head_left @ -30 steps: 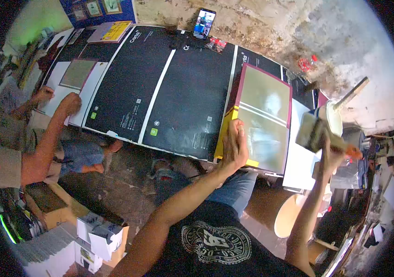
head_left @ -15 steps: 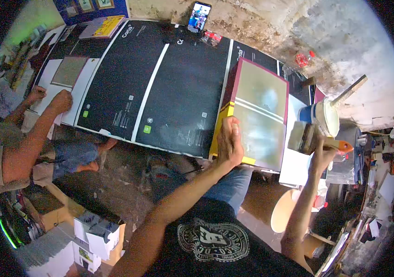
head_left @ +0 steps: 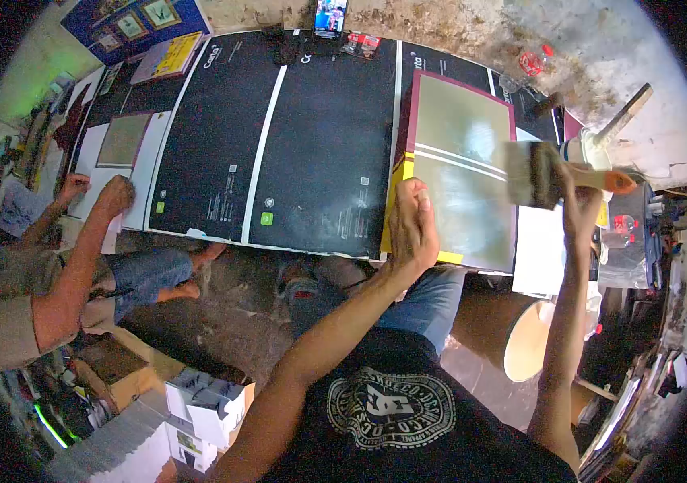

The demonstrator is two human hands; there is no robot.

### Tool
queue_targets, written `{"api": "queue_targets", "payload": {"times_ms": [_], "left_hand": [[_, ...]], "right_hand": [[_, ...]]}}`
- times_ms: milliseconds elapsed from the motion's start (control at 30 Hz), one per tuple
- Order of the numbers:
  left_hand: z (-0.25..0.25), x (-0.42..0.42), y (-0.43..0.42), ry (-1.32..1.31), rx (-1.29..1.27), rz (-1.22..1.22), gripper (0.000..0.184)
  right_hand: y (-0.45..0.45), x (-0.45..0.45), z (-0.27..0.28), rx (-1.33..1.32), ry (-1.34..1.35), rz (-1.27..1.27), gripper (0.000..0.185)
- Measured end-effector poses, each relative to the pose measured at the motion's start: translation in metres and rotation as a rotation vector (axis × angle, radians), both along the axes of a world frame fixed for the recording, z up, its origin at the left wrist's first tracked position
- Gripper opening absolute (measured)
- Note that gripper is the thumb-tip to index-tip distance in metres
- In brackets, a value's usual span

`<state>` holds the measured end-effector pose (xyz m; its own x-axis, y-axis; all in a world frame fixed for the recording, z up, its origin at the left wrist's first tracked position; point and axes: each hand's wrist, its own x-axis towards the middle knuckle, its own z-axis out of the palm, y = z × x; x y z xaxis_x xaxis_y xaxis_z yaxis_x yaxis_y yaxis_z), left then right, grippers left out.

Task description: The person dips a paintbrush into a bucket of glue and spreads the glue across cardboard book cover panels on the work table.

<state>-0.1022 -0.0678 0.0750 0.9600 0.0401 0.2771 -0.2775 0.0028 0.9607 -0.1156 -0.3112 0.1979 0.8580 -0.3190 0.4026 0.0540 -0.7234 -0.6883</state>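
A stack of book covers (head_left: 460, 121) lies in front of me, grey-green and glossy wet on top, with maroon and yellow edges and a white double stripe across it. My left hand (head_left: 416, 225) holds the near-left corner of the stack, fingers curled together over its edge. In my right hand (head_left: 581, 211) is a wide paintbrush (head_left: 530, 174) with an orange-tipped handle. Its bristles point left, over the right edge of the covers; blur hides whether they touch. Behind the right hand stands a white bucket (head_left: 575, 153) with a stick (head_left: 625, 114) in it.
Black printed boards (head_left: 319, 145) cover the table. A phone (head_left: 330, 18) stands at the back beside a red packet (head_left: 361, 44). At left, another person's hands (head_left: 114, 196) work by a small grey panel (head_left: 124, 140). White paper (head_left: 538, 249) lies right of the covers.
My right hand has brought the paintbrush left and up, from beside the bucket to the covers' right edge. My left hand stays at the corner. The camera view has shifted slightly.
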Motion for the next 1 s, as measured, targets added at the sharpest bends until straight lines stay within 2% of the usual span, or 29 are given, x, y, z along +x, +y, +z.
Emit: {"api": "queue_targets", "payload": {"times_ms": [33, 67, 100, 167, 233, 300, 333, 433, 467, 500, 533, 600, 700, 733, 833, 867, 967, 1000], "left_hand": [[0.000, 0.001, 0.002, -0.018, 0.030, -0.012, 0.038], [0.002, 0.001, 0.003, -0.033, 0.050, -0.007, 0.036], [0.005, 0.002, 0.005, -0.050, 0.068, -0.004, 0.034], [0.010, 0.002, 0.006, -0.039, 0.078, -0.012, 0.030], [0.012, 0.000, 0.005, 0.027, 0.056, -0.025, 0.027], [0.013, 0.000, 0.004, 0.020, 0.065, -0.018, 0.026], [0.013, 0.001, 0.003, 0.014, 0.070, -0.018, 0.026], [0.014, 0.001, 0.002, 0.017, 0.101, -0.004, 0.027], [0.014, 0.001, 0.003, 0.010, 0.108, 0.002, 0.027], [0.013, 0.002, 0.003, 0.003, 0.114, 0.007, 0.027], [0.013, 0.001, 0.003, -0.006, 0.121, 0.009, 0.027], [0.016, 0.000, 0.004, 0.001, 0.128, 0.006, 0.027], [0.012, 0.001, 0.004, -0.008, 0.126, 0.002, 0.026], [0.011, 0.002, 0.003, -0.016, 0.121, -0.003, 0.026], [0.011, 0.003, 0.002, -0.026, 0.124, 0.000, 0.024], [0.011, 0.003, 0.003, -0.001, 0.119, -0.014, 0.024], [0.012, 0.000, 0.005, 0.070, 0.125, -0.049, 0.024], [0.011, 0.000, 0.005, 0.079, 0.140, -0.045, 0.024]], "right_hand": [[0.001, 0.007, -0.014, 0.087, 0.043, 0.095, 0.018], [-0.005, 0.014, -0.047, 0.120, -0.042, 0.291, 0.023], [-0.010, 0.024, -0.059, -0.022, 0.132, 0.464, 0.026], [-0.026, 0.046, -0.064, -0.189, 0.225, 0.299, 0.029], [-0.054, 0.072, -0.040, -0.353, 0.199, 0.216, 0.030], [-0.080, 0.094, -0.024, -0.391, 0.276, 0.099, 0.029], [-0.082, 0.098, -0.019, -0.330, 0.170, 0.164, 0.028], [-0.062, 0.091, -0.020, -0.066, 0.147, 0.178, 0.029], [-0.049, 0.082, -0.024, -0.152, 0.187, 0.187, 0.027], [-0.038, 0.088, -0.022, -0.358, 0.235, 0.350, 0.026], [-0.040, 0.093, -0.020, -0.435, 0.265, 0.186, 0.026], [-0.095, 0.119, -0.035, -0.485, 0.164, 0.119, 0.026], [-0.110, 0.136, -0.018, -0.587, 0.206, -0.085, 0.028], [-0.090, 0.131, -0.013, -0.416, 0.047, 0.036, 0.029], [-0.029, 0.106, -0.019, -0.160, -0.031, 0.400, 0.028], [-0.039, 0.110, -0.043, -0.130, 0.094, 0.362, 0.026], [-0.092, 0.146, -0.042, -0.390, 0.159, 0.233, 0.026], [-0.100, 0.153, -0.033, -0.350, 0.153, 0.154, 0.023]]}}
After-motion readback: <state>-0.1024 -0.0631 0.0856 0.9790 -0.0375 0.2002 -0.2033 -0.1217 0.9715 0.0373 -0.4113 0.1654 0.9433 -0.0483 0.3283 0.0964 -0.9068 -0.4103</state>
